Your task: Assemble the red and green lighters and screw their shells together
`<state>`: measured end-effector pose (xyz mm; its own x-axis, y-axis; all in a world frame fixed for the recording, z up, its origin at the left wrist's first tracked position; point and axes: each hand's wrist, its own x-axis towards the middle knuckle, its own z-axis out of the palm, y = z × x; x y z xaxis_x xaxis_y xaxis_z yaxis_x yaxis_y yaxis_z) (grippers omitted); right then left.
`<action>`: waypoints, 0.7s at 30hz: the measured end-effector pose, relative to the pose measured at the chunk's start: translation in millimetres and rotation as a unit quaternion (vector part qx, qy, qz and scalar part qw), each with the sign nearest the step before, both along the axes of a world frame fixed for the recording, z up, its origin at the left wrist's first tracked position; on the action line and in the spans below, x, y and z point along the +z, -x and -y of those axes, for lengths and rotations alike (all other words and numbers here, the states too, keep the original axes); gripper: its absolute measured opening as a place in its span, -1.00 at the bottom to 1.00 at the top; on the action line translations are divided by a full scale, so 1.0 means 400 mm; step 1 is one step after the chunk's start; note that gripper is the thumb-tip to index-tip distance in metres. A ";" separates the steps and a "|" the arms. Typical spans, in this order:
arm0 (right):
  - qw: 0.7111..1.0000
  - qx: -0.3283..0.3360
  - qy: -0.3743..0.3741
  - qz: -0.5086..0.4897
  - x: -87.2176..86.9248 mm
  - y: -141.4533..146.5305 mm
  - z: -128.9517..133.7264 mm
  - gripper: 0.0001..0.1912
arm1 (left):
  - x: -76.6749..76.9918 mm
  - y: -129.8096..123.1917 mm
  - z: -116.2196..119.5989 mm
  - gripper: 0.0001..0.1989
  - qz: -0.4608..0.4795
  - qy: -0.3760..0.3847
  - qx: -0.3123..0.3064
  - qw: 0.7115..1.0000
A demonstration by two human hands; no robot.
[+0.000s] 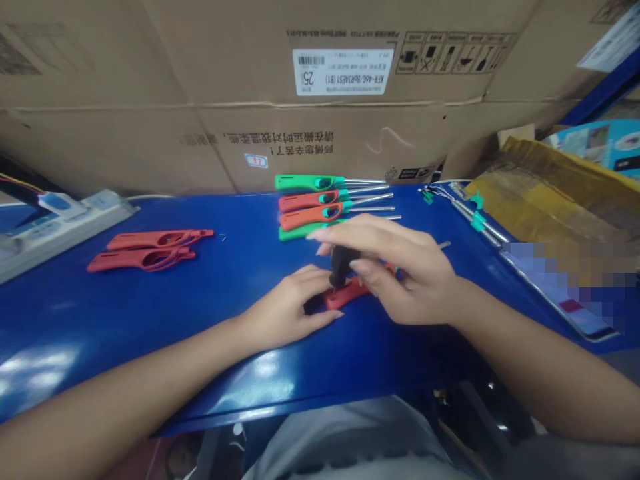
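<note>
My right hand (405, 270) is closed on a short black screwdriver (343, 264), held upright with its tip at the handle end of a red lighter (347, 293). This lighter lies on the blue table, partly hidden under my right hand. My left hand (295, 303) grips the same handle end between thumb and fingers. Just beyond my hands lie several assembled lighters (310, 218), green and red, with metal tubes pointing right. On the left are two red handle shells (145, 258) without tubes, and tiny screws (223, 237) beside them.
A large cardboard box (210, 87) stands along the back of the blue table (240, 247). At the left is a white power strip (65, 227). Metal tubes with green parts (479, 221), a phone (565, 300) and a yellow-taped package (550, 193) are at the right.
</note>
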<state>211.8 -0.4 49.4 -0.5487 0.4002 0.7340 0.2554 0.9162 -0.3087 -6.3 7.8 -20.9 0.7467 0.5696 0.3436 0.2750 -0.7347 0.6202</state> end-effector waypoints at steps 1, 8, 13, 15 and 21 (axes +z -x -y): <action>1.000 -0.010 -0.017 -0.007 0.001 -0.001 -0.002 -0.69 | 0.000 0.000 0.000 -0.73 -0.001 -0.002 0.003 1.000; 0.999 -0.005 -0.024 -0.034 -0.004 -0.001 -0.003 -0.65 | 0.008 -0.002 0.002 -0.72 -0.016 0.010 0.007 1.000; 0.998 -0.009 -0.024 -0.063 -0.001 0.008 -0.001 -0.73 | 0.006 -0.001 0.002 -0.76 -0.006 0.008 0.005 1.000; 0.995 -0.039 -0.070 -0.059 0.001 0.005 -0.002 -0.74 | 0.007 -0.001 0.001 -0.78 -0.009 0.013 0.005 1.000; 0.997 0.037 0.069 -0.023 0.018 0.001 0.000 -0.65 | 0.003 0.001 -0.001 -0.69 -0.013 0.013 -0.001 1.000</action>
<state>211.3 -0.6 56.6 -0.5471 0.4595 0.6996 0.1722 0.8798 -0.4431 -6.6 8.0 -19.8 0.7558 0.5771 0.3094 0.2906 -0.7190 0.6313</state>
